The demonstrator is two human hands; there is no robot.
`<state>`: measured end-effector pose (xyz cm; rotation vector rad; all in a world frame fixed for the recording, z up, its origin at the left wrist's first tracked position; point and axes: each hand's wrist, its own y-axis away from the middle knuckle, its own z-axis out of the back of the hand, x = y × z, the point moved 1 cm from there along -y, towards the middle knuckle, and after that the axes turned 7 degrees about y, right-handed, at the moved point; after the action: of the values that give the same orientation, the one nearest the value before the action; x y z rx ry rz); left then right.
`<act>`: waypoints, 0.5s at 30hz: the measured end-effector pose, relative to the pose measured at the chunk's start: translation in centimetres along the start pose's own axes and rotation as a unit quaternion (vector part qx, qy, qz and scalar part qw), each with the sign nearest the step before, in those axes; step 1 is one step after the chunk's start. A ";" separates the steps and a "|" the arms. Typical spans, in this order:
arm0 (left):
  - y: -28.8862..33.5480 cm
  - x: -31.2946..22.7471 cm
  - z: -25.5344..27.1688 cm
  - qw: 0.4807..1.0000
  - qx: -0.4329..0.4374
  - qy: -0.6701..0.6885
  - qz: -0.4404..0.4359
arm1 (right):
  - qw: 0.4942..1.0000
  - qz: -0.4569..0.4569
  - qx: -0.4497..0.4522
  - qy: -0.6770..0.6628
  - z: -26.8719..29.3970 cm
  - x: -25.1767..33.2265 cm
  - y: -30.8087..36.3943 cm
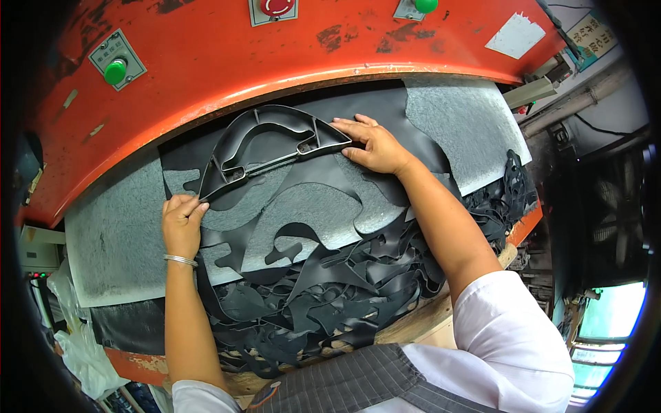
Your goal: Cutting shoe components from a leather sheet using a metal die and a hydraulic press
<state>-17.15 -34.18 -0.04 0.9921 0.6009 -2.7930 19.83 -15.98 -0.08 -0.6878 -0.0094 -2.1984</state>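
Note:
A curved steel cutting die (305, 146), shaped like a half-moon with inner struts, rests on a black leather-like sheet (372, 103). My left hand (182, 217) pinches the die's lower left tip between thumb and fingers. At its right tip, my right hand (375, 146) holds the die with the fingers over the top edge and the thumb below. Cut-out gaps in the sheet show the pale grey cutting board (468, 113) beneath. The die hides part of the sheet.
A red press beam (206, 62) spans the far side, carrying a left green button (115, 71), a red button (277, 5) and another green button (425, 5). Black offcuts (323, 296) heap along the near edge. A clear plastic bag (89, 361) hangs at the left.

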 end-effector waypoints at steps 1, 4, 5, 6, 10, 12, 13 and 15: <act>0.0 -0.2 0.1 1.000 0.001 -0.002 0.005 | 1.000 0.003 0.001 -0.005 0.0 -0.1 0.0; 0.1 -0.6 0.3 1.000 0.001 -0.018 0.013 | 1.000 0.014 -0.006 -0.005 -0.1 -0.1 0.0; 0.2 -0.7 0.1 1.000 0.002 -0.026 0.016 | 1.000 0.004 -0.019 0.009 -0.2 0.1 0.4; 0.2 -0.8 0.1 0.999 0.006 -0.022 0.023 | 0.999 0.000 -0.036 0.022 -0.1 0.4 0.3; 0.1 -1.3 0.2 0.999 0.010 -0.021 0.033 | 0.998 -0.011 -0.061 0.031 0.5 1.0 0.4; 0.1 -2.1 0.9 0.999 0.009 -0.025 0.042 | 0.997 -0.004 -0.067 0.022 0.9 1.5 0.2; -0.1 -2.1 0.7 0.999 0.009 -0.032 0.042 | 0.997 -0.011 -0.066 0.028 0.9 1.3 0.3; -0.5 -2.1 0.2 0.998 0.020 -0.032 0.047 | 0.997 -0.017 -0.073 0.034 1.2 1.1 0.1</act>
<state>-15.75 -33.86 1.57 0.9086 0.4794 -2.7522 19.97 -16.54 1.46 -0.6980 0.1764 -2.2698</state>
